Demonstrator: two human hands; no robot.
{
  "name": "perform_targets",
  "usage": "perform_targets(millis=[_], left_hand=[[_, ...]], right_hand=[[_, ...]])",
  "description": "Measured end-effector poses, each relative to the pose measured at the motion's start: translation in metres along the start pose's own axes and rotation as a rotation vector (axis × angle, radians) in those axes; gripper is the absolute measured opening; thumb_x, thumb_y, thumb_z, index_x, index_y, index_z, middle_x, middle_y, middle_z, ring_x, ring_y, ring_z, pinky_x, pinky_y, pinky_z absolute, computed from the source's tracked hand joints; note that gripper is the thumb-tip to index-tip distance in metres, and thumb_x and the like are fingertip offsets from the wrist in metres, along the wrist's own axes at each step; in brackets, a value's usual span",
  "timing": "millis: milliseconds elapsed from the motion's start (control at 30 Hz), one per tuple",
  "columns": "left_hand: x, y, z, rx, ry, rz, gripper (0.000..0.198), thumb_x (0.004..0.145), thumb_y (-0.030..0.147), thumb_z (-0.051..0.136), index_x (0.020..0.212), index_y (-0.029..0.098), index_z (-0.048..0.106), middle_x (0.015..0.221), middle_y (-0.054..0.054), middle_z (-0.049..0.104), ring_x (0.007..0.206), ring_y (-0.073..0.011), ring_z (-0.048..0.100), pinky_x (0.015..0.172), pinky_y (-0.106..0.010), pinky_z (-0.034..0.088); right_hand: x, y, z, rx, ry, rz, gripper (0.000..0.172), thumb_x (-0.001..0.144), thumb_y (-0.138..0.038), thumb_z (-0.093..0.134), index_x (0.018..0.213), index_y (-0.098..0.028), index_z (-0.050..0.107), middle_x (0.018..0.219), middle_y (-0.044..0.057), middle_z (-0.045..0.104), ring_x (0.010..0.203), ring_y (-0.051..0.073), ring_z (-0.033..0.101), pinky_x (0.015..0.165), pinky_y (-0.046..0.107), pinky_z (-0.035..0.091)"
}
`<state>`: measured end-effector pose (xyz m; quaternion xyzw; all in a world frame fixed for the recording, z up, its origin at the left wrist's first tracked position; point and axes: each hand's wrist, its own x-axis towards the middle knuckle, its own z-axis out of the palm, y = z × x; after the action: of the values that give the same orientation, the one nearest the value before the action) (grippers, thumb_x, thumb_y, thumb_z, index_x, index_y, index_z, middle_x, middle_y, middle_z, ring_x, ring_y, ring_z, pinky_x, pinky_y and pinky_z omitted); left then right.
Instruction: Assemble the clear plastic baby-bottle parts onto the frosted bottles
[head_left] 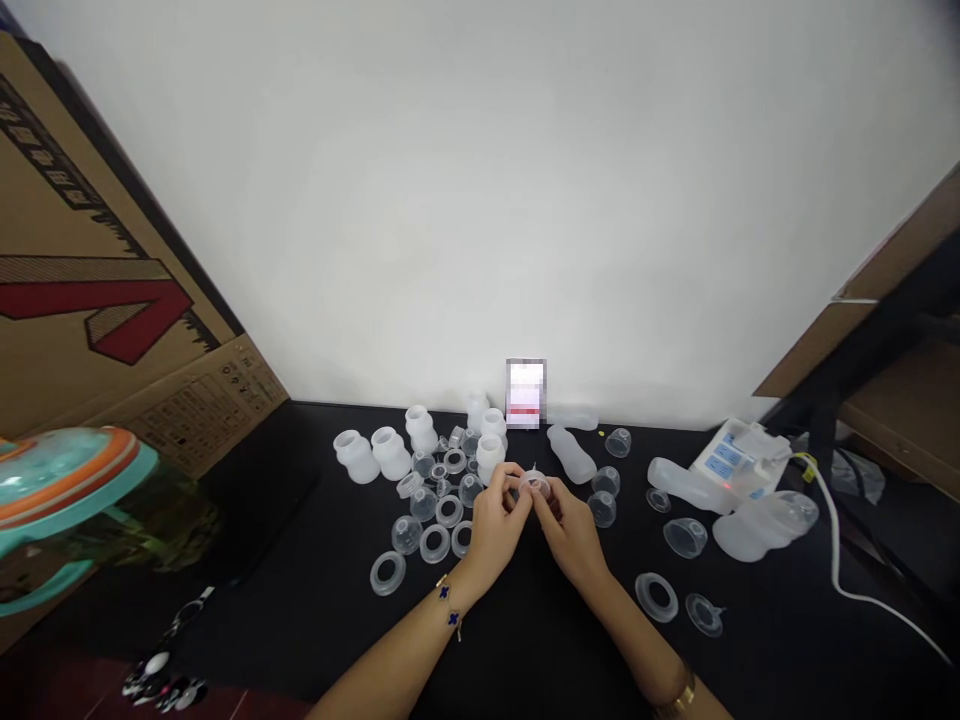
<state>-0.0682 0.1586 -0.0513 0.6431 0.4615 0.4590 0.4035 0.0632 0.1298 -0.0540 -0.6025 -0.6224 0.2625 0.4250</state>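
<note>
Left hand [501, 512] and right hand [571, 525] pinch a translucent piece [534, 483], lower centre.
Fingertips grip it from both sides, probably for fine control; left of it, white bottles [388, 455] stand and rings [388, 588] lie flat, presumably for steadiness and easy reach.

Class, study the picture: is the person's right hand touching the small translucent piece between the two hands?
Touching. The head view shows the right hand with its fingertips against the translucent piece, no gap showing between them.
</note>
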Motion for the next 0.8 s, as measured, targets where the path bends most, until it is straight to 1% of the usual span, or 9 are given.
perform_targets(millis=[133, 267, 400, 600, 800], left_hand=[[0.0, -0.0012, -0.0005, 0.015, 0.002, -0.001, 0.02, 0.094, 0.037, 0.054, 0.106, 0.021, 0.058, 0.082, 0.001, 0.07, 0.057, -0.011, 0.052, 0.058, -0.024, 0.04], [0.0007, -0.0045, 0.0, 0.006, -0.007, 0.012, 0.024, 0.092, 0.038, 0.057, 0.11, 0.022, 0.058, 0.088, -0.001, 0.071, 0.056, -0.0103, 0.052, 0.056, -0.024, 0.04], [0.0011, -0.0049, 0.0007, 0.005, -0.021, 0.015, 0.022, 0.092, 0.037, 0.057, 0.108, 0.021, 0.058, 0.083, 0.0, 0.07, 0.056, -0.0104, 0.052, 0.056, -0.023, 0.04], [0.0022, -0.0051, 0.0013, 0.034, -0.02, -0.001, 0.02, 0.091, 0.034, 0.057, 0.106, 0.021, 0.058, 0.078, 0.001, 0.067, 0.057, -0.0108, 0.054, 0.057, -0.023, 0.04], [0.003, -0.0064, 0.0014, 0.04, -0.015, -0.008, 0.018, 0.088, 0.03, 0.059, 0.104, 0.021, 0.06, 0.076, 0.002, 0.066, 0.055, -0.0104, 0.053, 0.056, -0.023, 0.039]], right_hand=[[0.0, 0.0008, -0.0001, -0.022, -0.004, -0.004, 0.037, 0.1, -0.05, 0.041, 0.1, -0.022, 0.065, 0.076, 0.002, 0.068, 0.062, 0.018, 0.059, 0.057, 0.026, 0.041], [0.0004, 0.0014, -0.0007, -0.021, -0.001, 0.008, 0.036, 0.1, -0.049, 0.04, 0.1, -0.022, 0.064, 0.077, 0.002, 0.068, 0.063, 0.018, 0.06, 0.057, 0.026, 0.04], [0.0009, 0.0018, -0.0012, -0.047, 0.009, 0.013, 0.036, 0.1, -0.049, 0.04, 0.096, -0.022, 0.063, 0.073, 0.001, 0.066, 0.061, 0.018, 0.059, 0.056, 0.026, 0.038], [0.0008, 0.004, -0.0004, -0.1, 0.045, 0.003, 0.034, 0.098, -0.048, 0.043, 0.079, -0.022, 0.056, 0.065, -0.001, 0.062, 0.057, 0.016, 0.055, 0.054, 0.025, 0.032], [0.0021, 0.0071, 0.0006, -0.11, 0.039, 0.021, 0.034, 0.097, -0.048, 0.044, 0.077, -0.023, 0.053, 0.064, -0.002, 0.059, 0.057, 0.016, 0.054, 0.055, 0.026, 0.031]])
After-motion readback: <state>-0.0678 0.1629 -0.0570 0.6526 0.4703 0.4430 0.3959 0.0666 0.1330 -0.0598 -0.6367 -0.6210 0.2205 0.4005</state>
